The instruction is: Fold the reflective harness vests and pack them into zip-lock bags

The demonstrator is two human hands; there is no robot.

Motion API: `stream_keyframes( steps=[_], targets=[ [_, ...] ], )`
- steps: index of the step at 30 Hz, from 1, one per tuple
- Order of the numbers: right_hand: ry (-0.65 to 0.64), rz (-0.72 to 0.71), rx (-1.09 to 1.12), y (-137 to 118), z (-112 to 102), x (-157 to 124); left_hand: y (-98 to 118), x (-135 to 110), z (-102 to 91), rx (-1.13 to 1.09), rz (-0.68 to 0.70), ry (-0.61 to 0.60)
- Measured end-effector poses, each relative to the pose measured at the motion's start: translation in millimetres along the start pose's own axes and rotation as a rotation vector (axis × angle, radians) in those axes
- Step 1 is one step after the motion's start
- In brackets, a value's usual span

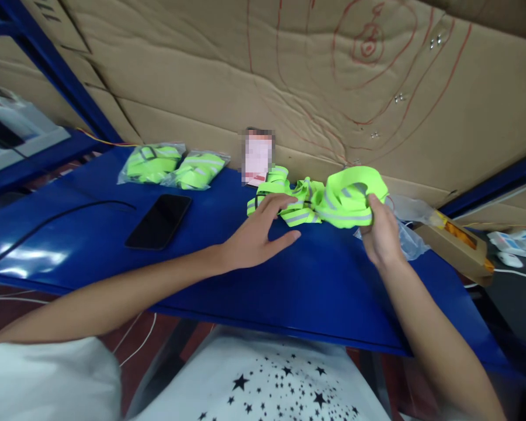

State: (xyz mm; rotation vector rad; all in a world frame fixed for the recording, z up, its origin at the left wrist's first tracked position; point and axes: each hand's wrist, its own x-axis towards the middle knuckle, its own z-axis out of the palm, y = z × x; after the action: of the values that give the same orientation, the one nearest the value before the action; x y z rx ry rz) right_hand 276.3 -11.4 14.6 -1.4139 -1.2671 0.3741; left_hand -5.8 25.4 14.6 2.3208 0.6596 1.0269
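Observation:
A neon yellow reflective vest (pixel 333 199) with grey stripes lies bunched on the blue table (pixel 210 275). My right hand (pixel 379 234) grips the vest's right end, fingers closed on the fabric. My left hand (pixel 258 231) is open, its fingers spread, with the fingertips resting on the vest's left part near a black buckle strap.
Two bagged neon vests (pixel 151 162) (pixel 199 169) lie at the table's back left. A black phone (pixel 159 221) lies face up beside a black cable (pixel 56 219). Clear plastic bags (pixel 409 225) and an open cardboard box (pixel 458 245) are at the right. Cardboard sheets form the back wall.

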Motion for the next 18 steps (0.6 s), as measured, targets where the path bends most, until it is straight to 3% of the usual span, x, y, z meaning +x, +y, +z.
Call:
stream_keyframes(
  steps=[3,5,8,11,15,18],
  targets=[
    [-0.125,-0.023,0.014,-15,11,-33,10,-1,12.8,-0.455,-0.17,-0.142],
    [-0.171,-0.187,-0.172,-18,14,-53,7,-3,20.3,-0.633,-0.227,-0.216],
    [-0.359,-0.545,-0.436,-15,13,-71,-4,-9,26.4,-0.788,-0.292,-0.235],
    [-0.456,-0.703,-0.57,-11,12,-77,-13,-12,24.7,-0.958,-0.331,-0.331],
    [-0.333,-0.766,-0.642,-7,12,-79,-15,-7,13.7,-1.005,-0.272,-0.529],
    [-0.317,-0.768,-0.707,-6,12,-79,-17,-6,7.6,-0.777,-0.153,-0.574]
  ],
)
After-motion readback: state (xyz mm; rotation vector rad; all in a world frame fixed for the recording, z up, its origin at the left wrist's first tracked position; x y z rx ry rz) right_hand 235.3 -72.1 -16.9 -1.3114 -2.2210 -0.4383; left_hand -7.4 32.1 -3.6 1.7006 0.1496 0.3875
